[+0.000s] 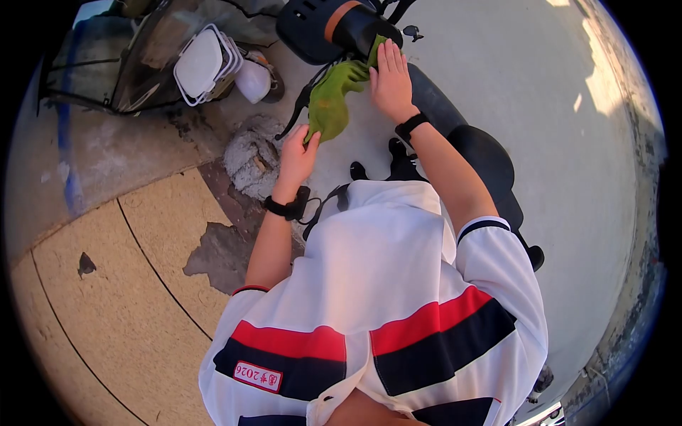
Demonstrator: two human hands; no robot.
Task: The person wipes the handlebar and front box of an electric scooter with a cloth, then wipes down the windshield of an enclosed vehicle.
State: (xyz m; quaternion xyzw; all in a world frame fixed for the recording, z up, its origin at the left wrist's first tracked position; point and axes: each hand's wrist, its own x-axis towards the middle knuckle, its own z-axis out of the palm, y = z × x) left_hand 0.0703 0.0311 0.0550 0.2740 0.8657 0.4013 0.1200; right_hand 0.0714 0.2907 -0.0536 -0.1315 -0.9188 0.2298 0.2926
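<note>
A green cloth (pixel 329 101) hangs between my two hands, crumpled in the middle. My left hand (pixel 295 157) pinches its lower end between thumb and fingers. The other end is under my right hand (pixel 392 79), whose fingers are straight, close together and pressed over the cloth; the thumb is hidden. Right at those fingertips is a dark rounded part with an orange band (pixel 341 20), at the front of what looks like a black scooter. Its long black body and seat (pixel 483 157) run down beside my right forearm.
To the left, a white lidded bucket (pixel 201 65) stands beside a white rounded container (pixel 253 80). A rough grey lump (pixel 250 157) lies on the ground near my left wrist. Tan boards (pixel 135 284) with dark seams cover the lower left; pale concrete (pixel 568 184) lies at right.
</note>
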